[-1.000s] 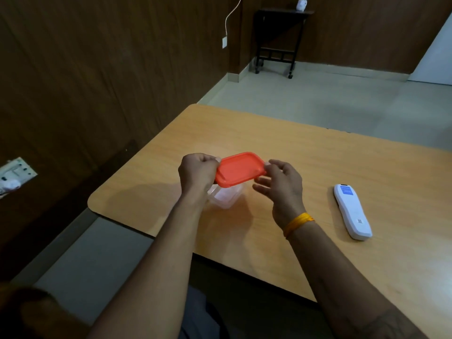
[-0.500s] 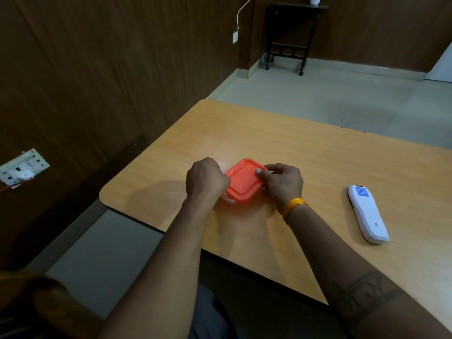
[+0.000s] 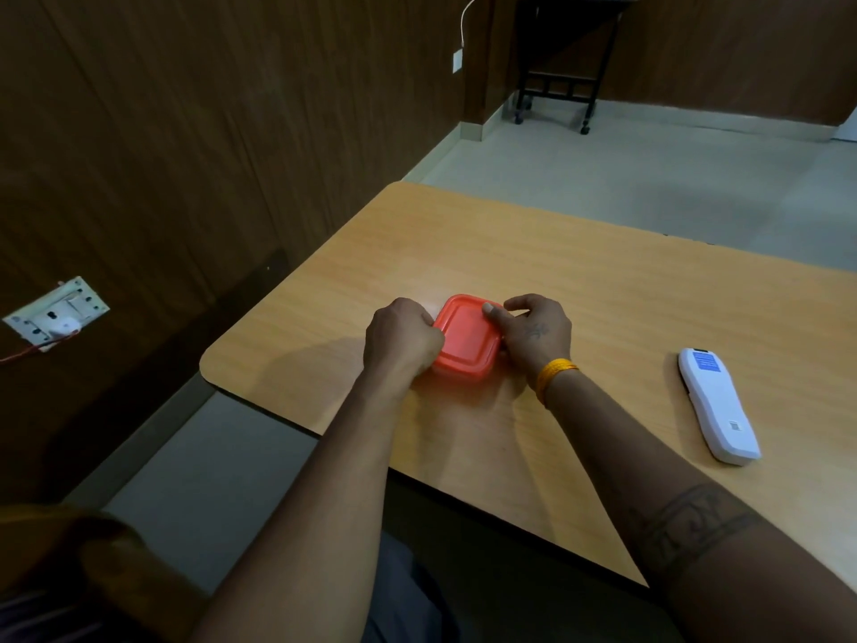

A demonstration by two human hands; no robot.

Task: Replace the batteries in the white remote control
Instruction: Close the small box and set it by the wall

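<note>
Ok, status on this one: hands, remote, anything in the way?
Both hands, left and right, gripping orange-lidded box on table. White remote untouched, right side. Nothing blocking.

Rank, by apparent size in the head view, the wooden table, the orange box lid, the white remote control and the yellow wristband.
1. Wooden table
2. White remote control and orange box lid: alike, unsure
3. Yellow wristband

The room is dim, with dark wall panels (image 3: 185, 132). Soft light falls from above and from the far right, so the table (image 3: 579, 280) looks brightest beyond the two hands. A pale glare spot sits just behind the orange lid (image 3: 468, 336). Soft shadows spread left of the grip (edges unclear). Straight lines bend near the borders; the near forearms are slightly blurred.
</note>
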